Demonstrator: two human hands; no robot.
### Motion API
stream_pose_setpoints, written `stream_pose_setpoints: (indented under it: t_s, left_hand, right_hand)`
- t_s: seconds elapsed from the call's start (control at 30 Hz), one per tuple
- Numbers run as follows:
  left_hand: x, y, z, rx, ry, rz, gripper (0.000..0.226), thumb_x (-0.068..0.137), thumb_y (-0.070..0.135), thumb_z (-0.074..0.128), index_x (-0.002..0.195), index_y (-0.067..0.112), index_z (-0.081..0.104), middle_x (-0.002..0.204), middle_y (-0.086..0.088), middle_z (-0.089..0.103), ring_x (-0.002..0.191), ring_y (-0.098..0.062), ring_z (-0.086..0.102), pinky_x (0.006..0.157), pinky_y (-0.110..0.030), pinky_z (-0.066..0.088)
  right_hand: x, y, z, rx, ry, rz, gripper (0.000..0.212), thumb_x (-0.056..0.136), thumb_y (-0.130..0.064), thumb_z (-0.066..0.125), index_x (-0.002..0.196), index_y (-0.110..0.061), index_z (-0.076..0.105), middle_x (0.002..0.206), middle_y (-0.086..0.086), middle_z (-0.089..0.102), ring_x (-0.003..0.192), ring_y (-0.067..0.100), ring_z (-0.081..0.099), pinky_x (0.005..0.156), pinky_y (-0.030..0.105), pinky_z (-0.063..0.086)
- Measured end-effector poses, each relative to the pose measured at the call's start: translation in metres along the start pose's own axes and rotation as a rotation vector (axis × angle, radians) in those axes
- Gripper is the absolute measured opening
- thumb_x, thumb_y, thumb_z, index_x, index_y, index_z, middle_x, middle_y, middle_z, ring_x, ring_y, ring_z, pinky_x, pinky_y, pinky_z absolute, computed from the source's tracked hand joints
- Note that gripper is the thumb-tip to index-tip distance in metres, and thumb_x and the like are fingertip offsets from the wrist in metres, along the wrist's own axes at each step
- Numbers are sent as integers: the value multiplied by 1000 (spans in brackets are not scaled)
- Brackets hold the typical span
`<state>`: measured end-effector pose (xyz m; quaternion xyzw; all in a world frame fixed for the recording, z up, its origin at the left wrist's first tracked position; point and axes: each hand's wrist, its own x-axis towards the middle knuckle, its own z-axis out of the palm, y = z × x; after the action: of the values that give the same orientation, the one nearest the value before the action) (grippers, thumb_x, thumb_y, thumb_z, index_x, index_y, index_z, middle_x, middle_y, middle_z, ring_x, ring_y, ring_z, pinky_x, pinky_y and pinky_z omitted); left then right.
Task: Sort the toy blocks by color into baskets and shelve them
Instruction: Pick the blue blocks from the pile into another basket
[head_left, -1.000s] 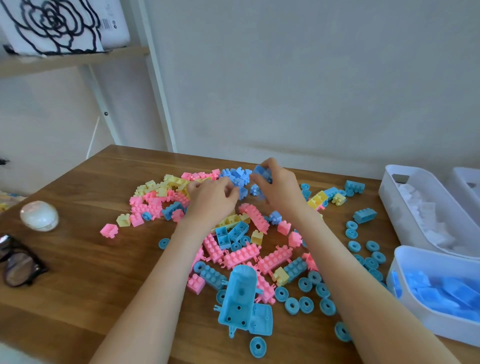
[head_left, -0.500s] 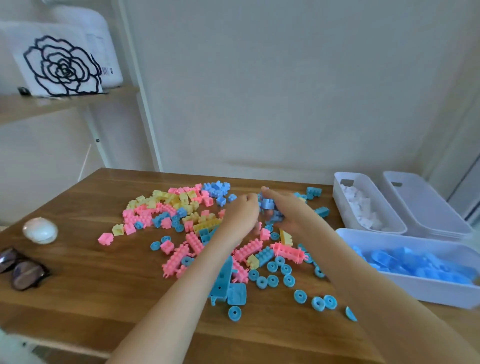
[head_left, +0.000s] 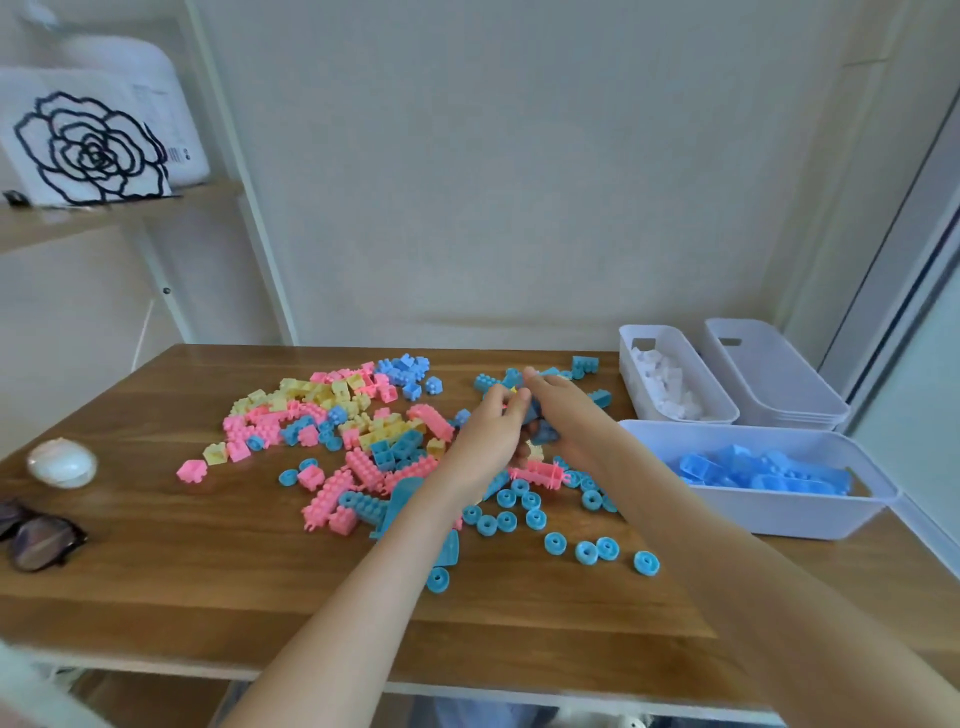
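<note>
A heap of pink, yellow and blue toy blocks is spread over the wooden table, with several blue wheels near the front. My left hand and my right hand are cupped together above the right side of the heap, holding a bunch of blue blocks between them. A white basket at the right holds blue blocks. Behind it, a second basket holds white blocks.
An empty white basket stands at the far right by the wall. A white round object and sunglasses lie at the table's left edge. A shelf with a rose-print box is at the upper left.
Both hands have moved right from the middle of the heap toward the baskets, carrying blue blocks. The view has pulled back and turned right.
</note>
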<state>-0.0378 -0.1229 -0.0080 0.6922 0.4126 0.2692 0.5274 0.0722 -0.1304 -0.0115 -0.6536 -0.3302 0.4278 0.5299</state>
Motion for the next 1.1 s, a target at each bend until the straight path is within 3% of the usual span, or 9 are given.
stream_pose_setpoints:
  t_s: [0.1, 0.2, 0.27, 0.4, 0.57, 0.9, 0.97, 1.03, 1.1]
  left_hand:
    - [-5, -7, -11, 18, 41, 13, 28, 102, 36, 34, 102, 15, 51, 75, -3, 52, 62, -13, 51, 62, -28, 48]
    - [-9, -16, -19, -14, 40, -98, 25, 102, 36, 38, 108, 17, 53, 76, -2, 51, 63, -11, 50, 63, -25, 48]
    - [-11, -20, -24, -47, 31, -172, 25, 101, 35, 39, 113, 16, 52, 75, -2, 50, 62, -11, 48, 59, -23, 47]
    - [-12, -19, -27, -246, 49, -279, 13, 102, 22, 41, 113, 16, 44, 78, -4, 46, 61, -10, 44, 54, -21, 43]
    - [-6, -20, -27, -350, 98, -322, 13, 100, 11, 38, 111, 11, 44, 80, -7, 48, 57, -10, 41, 50, -21, 41]
    - [-1, -20, -24, -459, 85, -369, 26, 97, 7, 42, 122, 1, 48, 78, -8, 45, 55, -9, 45, 41, -17, 44]
    - [-3, -18, -25, -512, 83, -387, 17, 97, 6, 42, 112, 2, 49, 77, -8, 45, 55, -10, 44, 40, -16, 44]
    - [-3, -17, -26, -537, 75, -399, 11, 96, 3, 43, 103, 3, 50, 79, -9, 46, 55, -10, 43, 43, -16, 45]
    - [-2, -18, -26, -478, 77, -395, 18, 92, -3, 43, 106, 3, 54, 86, -11, 50, 57, -10, 43, 45, -17, 46]
  right_hand:
    - [7, 6, 12, 18, -27, 39, 44, 100, -43, 34, 121, -7, 49, 78, 5, 52, 60, 13, 47, 58, 28, 42]
    - [8, 16, 22, -55, 15, 87, 45, 97, -46, 33, 129, -16, 46, 115, 6, 57, 104, 21, 58, 94, 41, 47]
    - [6, 20, 28, -90, 16, 77, 45, 98, -45, 31, 129, -16, 46, 120, 5, 56, 112, 25, 56, 100, 46, 45]
    - [1, 20, 34, -56, 31, -16, 42, 98, -45, 29, 119, -15, 51, 110, 7, 60, 97, 21, 57, 94, 42, 47]
    - [-5, 14, 30, 24, 95, -100, 39, 101, -40, 29, 113, -9, 50, 85, 2, 61, 49, 11, 43, 60, 25, 42]
    - [-9, 8, 19, 218, 78, -93, 43, 101, -42, 31, 117, -7, 50, 75, 5, 61, 39, 12, 39, 38, 19, 39]
    - [-8, 6, 17, 335, 35, -72, 40, 100, -42, 34, 109, -7, 52, 73, 5, 61, 39, 11, 39, 57, 26, 56]
    - [-6, 6, 13, 466, -1, -20, 39, 99, -43, 38, 104, -7, 53, 71, 5, 60, 37, 11, 39, 96, 45, 49]
    - [-9, 4, 8, 604, -35, 46, 39, 98, -43, 40, 105, -7, 53, 70, 5, 57, 38, 9, 40, 85, 36, 54]
